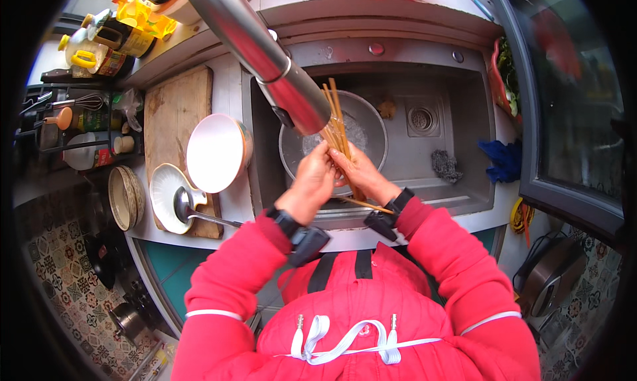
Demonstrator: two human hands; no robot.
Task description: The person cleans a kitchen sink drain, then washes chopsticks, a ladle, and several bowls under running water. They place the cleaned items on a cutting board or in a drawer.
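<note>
Both my hands grip a bundle of wooden chopsticks (340, 132) over a round metal basin (380, 137) in the sink. My left hand (314, 179) closes round the bundle from the left, and my right hand (362, 171) holds it from the right. The chopsticks fan out above my fingers, and one lies aslant below them, by my right wrist. Just above hangs the metal faucet head (298, 100), which hides part of the basin. Water shows in the basin and around the sticks.
Left of the sink (468, 107) stand stacked bowls (216, 152) and a white dish (161, 194) with a metal spoon (182, 204), partly over a wooden cutting board (174, 102). A steel wool scrubber (445, 165) lies in the sink's right part. A blue cloth (501, 161) rests at right, beside an open window sash (562, 194).
</note>
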